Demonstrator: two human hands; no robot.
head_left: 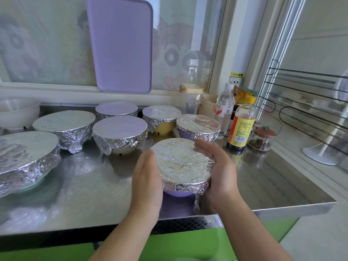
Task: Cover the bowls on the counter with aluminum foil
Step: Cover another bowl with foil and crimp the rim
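At the far left edge of the frame a large foil-covered bowl [24, 159] sits on the steel desk [90, 185], with an uncovered white bowl [17, 114] behind it in the upper left of the desk. Just right of these stands another foil-wrapped bowl [65, 127], and further right two more, one in front [120, 134] and one behind it [116, 109]. A purple tray [122, 44] leans upright against the window above them. In the lower centre of the frame the left hand [146, 183] presses flat against the left side of a purple bowl [176, 193] whose top is sealed with crinkled foil [183, 162]; its fingers lie straight along the foil edge. The right hand [219, 170] cups the bowl's right side, its fingers curving round the foil-wrapped rim. The bowl lies between both palms near the front edge of the desk; whether it rests on the desk or is raised just off it I cannot tell. Behind it, right of centre, stand a foil-covered yellow bowl [162, 118] and a foil-covered purple bowl [197, 128]. Further right are a clear water bottle [225, 108], a yellow-capped sauce bottle [242, 123] and a small glass jar [262, 137] with a red lid.
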